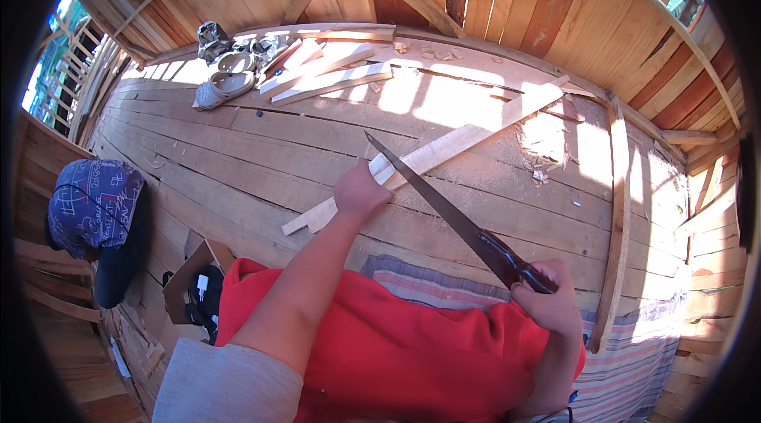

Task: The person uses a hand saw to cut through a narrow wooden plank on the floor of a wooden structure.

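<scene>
My right hand is wrapped round the dark handle of a hand saw. The saw's long dark blade points up and to the left, crossing over the pale wooden boards, and its tip ends just beyond my left hand. Whether the teeth touch the wood, I cannot tell. My left hand is closed on the boards near their lower left end, to the left of the blade. One long plank runs diagonally over the floor toward the back wall, with a shorter board lying along it.
Several cut boards lie by the back wall, next to clogs. A cardboard box with dark items and a blue patterned cap are at left. Red cloth covers my lap. At right are a striped mat and a long beam.
</scene>
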